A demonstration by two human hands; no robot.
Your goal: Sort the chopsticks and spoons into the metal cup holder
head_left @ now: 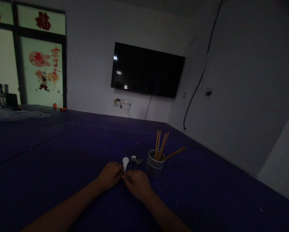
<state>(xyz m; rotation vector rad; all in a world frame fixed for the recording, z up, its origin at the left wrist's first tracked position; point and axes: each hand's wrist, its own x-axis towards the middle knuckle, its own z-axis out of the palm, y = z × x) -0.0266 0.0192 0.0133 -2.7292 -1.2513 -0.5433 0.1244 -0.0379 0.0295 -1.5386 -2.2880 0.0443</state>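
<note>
Dim light. Both hands low over the desk (pixel 103 138), fingertips nearly meeting. Left hand (pixel 111 175) at the handle end of the white spoon (pixel 125 161); fingers drawn in, whether clamped on it, cannot tell. Right hand (pixel 137 183) curled by the lower handle ends; its grip is hidden too.

From where the fingertips meet: white spoon's bowl at 12 o'clock, two metal spoons (pixel 133 159) (pixel 138 161) fanned around 1, metal cup (pixel 155 167) between 2 and 3, upright, chopsticks (pixel 157 145) and a wooden-handled utensil (pixel 174 153) leaning in it.

Handling, judged: white spoon light, stiff, smooth; may chip if ceramic. Metal spoons thin, rigid, slippery; pinch mid-handle. Cup likely top-heavy; take round the body, below the rim.
</note>
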